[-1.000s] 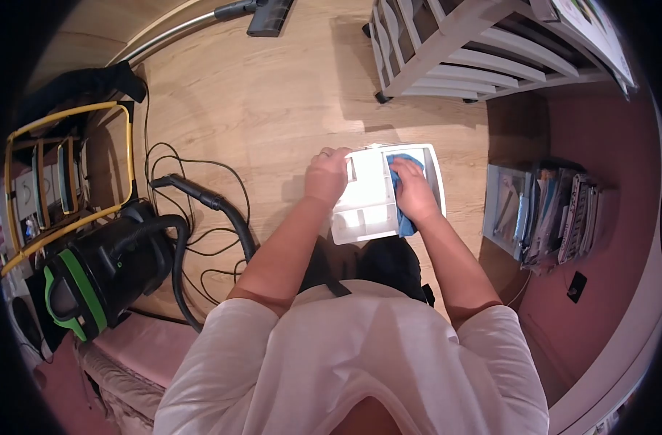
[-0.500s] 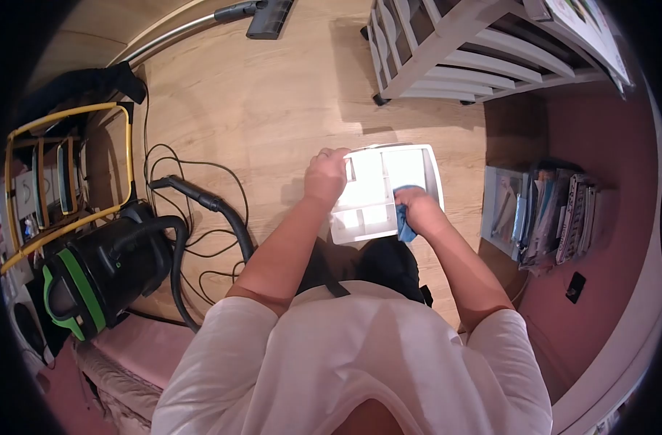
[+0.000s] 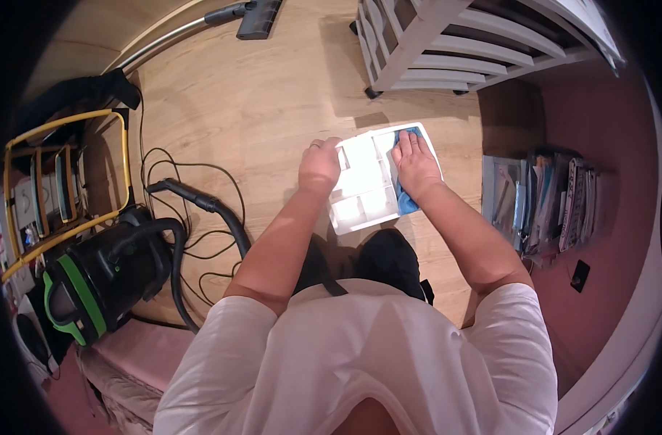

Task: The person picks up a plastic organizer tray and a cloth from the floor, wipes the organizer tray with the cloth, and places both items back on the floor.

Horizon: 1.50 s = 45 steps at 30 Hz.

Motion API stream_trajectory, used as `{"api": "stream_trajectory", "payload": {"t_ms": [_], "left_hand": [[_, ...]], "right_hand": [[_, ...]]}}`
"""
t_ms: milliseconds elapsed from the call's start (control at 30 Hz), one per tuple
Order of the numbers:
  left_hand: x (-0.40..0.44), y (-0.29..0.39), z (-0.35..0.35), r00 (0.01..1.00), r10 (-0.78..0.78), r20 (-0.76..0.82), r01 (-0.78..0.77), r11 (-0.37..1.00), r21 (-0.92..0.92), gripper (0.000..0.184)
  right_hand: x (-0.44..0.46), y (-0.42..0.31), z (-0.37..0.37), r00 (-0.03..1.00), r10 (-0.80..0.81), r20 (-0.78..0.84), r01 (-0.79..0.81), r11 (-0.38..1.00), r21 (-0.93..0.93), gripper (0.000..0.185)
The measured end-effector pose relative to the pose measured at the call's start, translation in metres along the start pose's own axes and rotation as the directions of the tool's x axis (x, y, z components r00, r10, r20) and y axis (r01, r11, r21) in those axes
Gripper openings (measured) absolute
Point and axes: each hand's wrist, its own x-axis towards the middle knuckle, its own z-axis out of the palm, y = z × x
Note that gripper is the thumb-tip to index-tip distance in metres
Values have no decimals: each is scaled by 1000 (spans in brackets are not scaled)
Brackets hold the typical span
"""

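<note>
A white divided tray [image 3: 358, 154] is held in front of me, slightly tilted, with several compartments. My left hand [image 3: 320, 168] grips its left edge, fingers curled over the rim. Inside the long right-hand compartment lies a blue cloth [image 3: 407, 204]. My right hand [image 3: 418, 165] rests flat on that cloth, fingers stretched toward the tray's far end. Part of the cloth is hidden beneath the palm; it shows around the fingertips and near the wrist.
On the left stand a black and green vacuum cleaner [image 3: 113, 272] with its hose and cable, and a yellow-framed step stool [image 3: 70, 119]. A floor nozzle [image 3: 258, 20] lies at the back. White slatted furniture [image 3: 447, 58] and a stack of folders [image 3: 548, 203] are on the right.
My right hand has slid the cloth toward the compartment's far end, and its fingers have straightened out. The tray has turned slightly, its right side farther away. My left hand keeps its grip.
</note>
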Motion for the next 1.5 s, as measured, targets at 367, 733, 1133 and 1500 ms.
{"api": "stream_trajectory", "payload": {"t_ms": [367, 733, 1133, 1500], "left_hand": [[-5, 7, 4, 999, 32, -12, -31, 999, 20, 19], [-1, 9, 2, 992, 129, -3, -128, 991, 48, 18], [1, 20, -6, 979, 105, 174, -120, 989, 82, 22], [-1, 11, 0, 972, 226, 63, -229, 971, 64, 21]], "right_hand": [[-46, 14, -15, 962, 8, 274, -190, 741, 644, 21], [-66, -11, -3, 982, 181, -46, -97, 705, 702, 54], [-147, 64, 3, 831, 552, -60, 26, 69, 997, 45], [-3, 62, 39, 915, 399, 58, -170, 251, 953, 41]]}}
